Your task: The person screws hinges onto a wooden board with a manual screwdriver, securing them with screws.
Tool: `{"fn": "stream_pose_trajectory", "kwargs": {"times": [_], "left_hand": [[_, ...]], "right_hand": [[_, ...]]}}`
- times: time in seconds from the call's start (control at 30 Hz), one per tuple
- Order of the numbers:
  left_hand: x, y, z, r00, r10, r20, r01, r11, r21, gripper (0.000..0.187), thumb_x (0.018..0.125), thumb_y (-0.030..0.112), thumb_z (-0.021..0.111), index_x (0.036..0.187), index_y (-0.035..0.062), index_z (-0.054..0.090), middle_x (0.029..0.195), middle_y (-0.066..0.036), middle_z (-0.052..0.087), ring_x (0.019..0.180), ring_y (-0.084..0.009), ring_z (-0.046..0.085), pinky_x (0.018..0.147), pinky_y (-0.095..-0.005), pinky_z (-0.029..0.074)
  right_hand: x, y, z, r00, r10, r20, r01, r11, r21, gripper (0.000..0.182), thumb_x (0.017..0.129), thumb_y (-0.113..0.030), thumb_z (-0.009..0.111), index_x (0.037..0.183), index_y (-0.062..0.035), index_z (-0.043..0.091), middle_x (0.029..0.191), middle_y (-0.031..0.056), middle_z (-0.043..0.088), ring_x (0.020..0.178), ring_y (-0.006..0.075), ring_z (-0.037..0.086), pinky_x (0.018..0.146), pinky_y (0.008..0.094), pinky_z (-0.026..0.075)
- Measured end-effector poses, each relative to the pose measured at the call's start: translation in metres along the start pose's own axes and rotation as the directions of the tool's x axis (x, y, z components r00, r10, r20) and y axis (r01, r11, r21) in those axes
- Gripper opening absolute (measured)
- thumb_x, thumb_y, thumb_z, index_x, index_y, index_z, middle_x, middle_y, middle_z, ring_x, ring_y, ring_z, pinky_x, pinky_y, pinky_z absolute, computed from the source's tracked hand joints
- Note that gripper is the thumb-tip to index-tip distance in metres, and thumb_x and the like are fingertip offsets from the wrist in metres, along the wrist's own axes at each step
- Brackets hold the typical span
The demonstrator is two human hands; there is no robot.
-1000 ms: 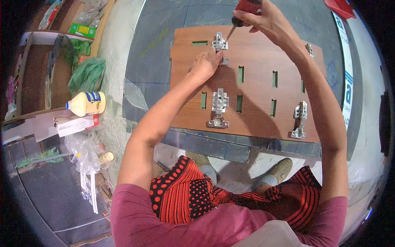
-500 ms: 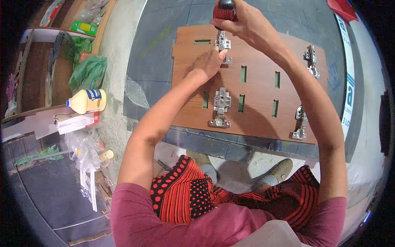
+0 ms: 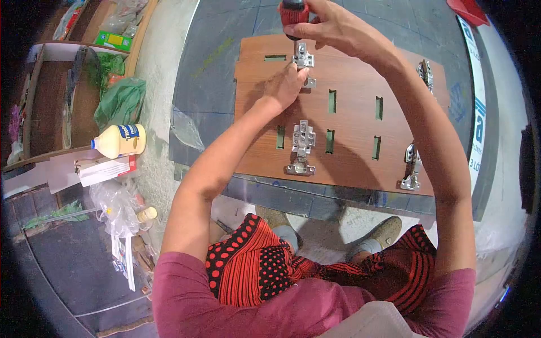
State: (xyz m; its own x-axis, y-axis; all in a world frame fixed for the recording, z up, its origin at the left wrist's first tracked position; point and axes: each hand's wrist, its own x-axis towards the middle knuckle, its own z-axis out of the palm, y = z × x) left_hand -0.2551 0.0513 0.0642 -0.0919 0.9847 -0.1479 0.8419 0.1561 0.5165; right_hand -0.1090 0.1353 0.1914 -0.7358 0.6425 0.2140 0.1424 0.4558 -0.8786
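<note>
- My right hand [image 3: 342, 32] is curled round the red-and-black screwdriver [image 3: 295, 21], its shaft down at the far-left hinge [image 3: 303, 56]; I can't tell whether the tip touches.
- My left hand [image 3: 283, 87] has its fingers nearly closed, pressed on that hinge, at 11 o'clock on the brown board [image 3: 352, 73].
- Other hinges lie at 2 o'clock [image 3: 425, 73], 4 o'clock [image 3: 411, 169] and 7 o'clock [image 3: 303, 141].
- The glue bottle [image 3: 120, 141] lies off the board, at 9 o'clock.

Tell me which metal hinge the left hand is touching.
The hinge at the far left corner of the board, where the screwdriver points: the left hand is on it, while neither hand touches the other three hinges.
</note>
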Motion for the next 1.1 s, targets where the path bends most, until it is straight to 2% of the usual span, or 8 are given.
{"fn": "stream_pose_trajectory", "kwargs": {"times": [0.13, 0.37, 0.4, 0.43, 0.5, 0.6, 0.87, 1.1], "left_hand": [[0.007, -0.004, 0.004, 0.995, 0.089, 0.045, -0.085, 0.994, -0.073, 0.035, 0.094, 0.032, 0.041, 0.104, 0.0019, 0.054, 0.101, -0.025, 0.060, 0.094, -0.0432, 0.058, 0.078, -0.0516, 0.044], [0.007, -0.021, 0.013, 0.929, 0.369, 0.025, -0.360, 0.885, 0.296, 0.031, 0.096, 0.028, 0.039, 0.103, 0.0031, 0.056, 0.097, -0.026, 0.060, 0.093, -0.0410, 0.059, 0.079, -0.0517, 0.046], [0.009, -0.016, 0.011, 0.920, 0.390, 0.035, -0.382, 0.877, 0.290, 0.031, 0.096, 0.028, 0.039, 0.103, 0.0031, 0.056, 0.097, -0.026, 0.060, 0.093, -0.0410, 0.059, 0.079, -0.0517, 0.046], [0.011, -0.009, 0.008, 0.979, 0.198, 0.051, -0.204, 0.954, 0.220, 0.036, 0.095, 0.033, 0.040, 0.102, 0.0009, 0.055, 0.097, -0.028, 0.059, 0.094, -0.0424, 0.059, 0.079, -0.0522, 0.045], [0.013, -0.003, 0.001, 0.997, 0.015, 0.078, -0.028, 0.986, 0.164, 0.042, 0.095, 0.038, 0.042, 0.101, -0.0014, 0.054, 0.097, -0.030, 0.059, 0.094, -0.0439, 0.058, 0.079, -0.0527, 0.044], [0.005, 0.002, -0.013, 0.994, 0.007, 0.109, -0.027, 0.984, 0.178, 0.054, 0.092, 0.047, 0.046, 0.098, -0.0065, 0.053, 0.097, -0.034, 0.059, 0.095, -0.0447, 0.058, 0.080, -0.0495, 0.043], [0.030, 0.110, -0.036, 0.961, 0.264, 0.088, -0.273, 0.956, 0.110, 0.057, 0.088, 0.040, 0.058, 0.116, -0.0089, 0.050, 0.117, -0.030, 0.055, 0.111, -0.0394, 0.053, 0.091, -0.0426, 0.043], [0.091, 0.236, 0.086, 0.835, 0.494, 0.244, -0.505, 0.863, -0.018, 0.078, 0.074, 0.039, 0.073, 0.130, -0.0042, 0.039, 0.120, -0.030, 0.049, 0.119, -0.0419, 0.045, 0.100, -0.0444, 0.039]], "right_hand": [[-0.004, 0.000, 0.007, 0.976, 0.117, -0.181, -0.139, 0.984, -0.112, 0.032, 0.081, -0.020, 0.064, 0.100, 0.0006, 0.049, 0.088, 0.0176, 0.062, 0.081, 0.0300, 0.061, 0.074, 0.0374, 0.047], [-0.034, -0.056, -0.060, 0.916, -0.146, -0.375, 0.147, 0.989, -0.025, 0.035, 0.083, -0.028, 0.066, 0.102, -0.0012, 0.052, 0.084, 0.0152, 0.062, 0.080, 0.0238, 0.062, 0.069, 0.0347, 0.051], [-0.048, -0.096, -0.072, 0.891, 0.147, -0.429, -0.115, 0.988, 0.100, 0.035, 0.085, -0.030, 0.065, 0.102, -0.0020, 0.053, 0.083, 0.0129, 0.061, 0.078, 0.0210, 0.061, 0.066, 0.0324, 0.051], [-0.059, -0.116, -0.079, 0.790, 0.425, -0.443, -0.351, 0.905, 0.242, 0.035, 0.086, -0.032, 0.064, 0.102, -0.0028, 0.053, 0.082, 0.0106, 0.059, 0.076, 0.0183, 0.060, 0.064, 0.0302, 0.052], [-0.098, -0.060, -0.111, 0.911, -0.006, -0.412, -0.005, 1.000, -0.027, 0.036, 0.089, -0.036, 0.061, 0.103, -0.0027, 0.053, 0.085, 0.0095, 0.059, 0.075, 0.0161, 0.059, 0.061, 0.0280, 0.053], [-0.159, -0.059, -0.140, 0.859, 0.123, -0.498, -0.180, 0.981, -0.069, 0.037, 0.090, -0.035, 0.060, 0.104, -0.0021, 0.053, 0.087, 0.0089, 0.059, 0.075, 0.0133, 0.058, 0.061, 0.0264, 0.052], [-0.291, -0.009, -0.177, 0.521, 0.200, -0.830, -0.428, 0.902, -0.051, 0.038, 0.087, -0.036, 0.063, 0.114, -0.0090, 0.061, 0.094, 0.0016, 0.063, 0.076, 0.0081, 0.057, 0.069, 0.0236, 0.051], [-0.267, -0.026, -0.162, 0.545, 0.329, -0.771, -0.424, 0.902, 0.084, 0.030, 0.086, -0.020, 0.066, 0.109, -0.0080, 0.051, 0.091, 0.0037, 0.058, 0.082, 0.0125, 0.056, 0.066, 0.0266, 0.050]]}}
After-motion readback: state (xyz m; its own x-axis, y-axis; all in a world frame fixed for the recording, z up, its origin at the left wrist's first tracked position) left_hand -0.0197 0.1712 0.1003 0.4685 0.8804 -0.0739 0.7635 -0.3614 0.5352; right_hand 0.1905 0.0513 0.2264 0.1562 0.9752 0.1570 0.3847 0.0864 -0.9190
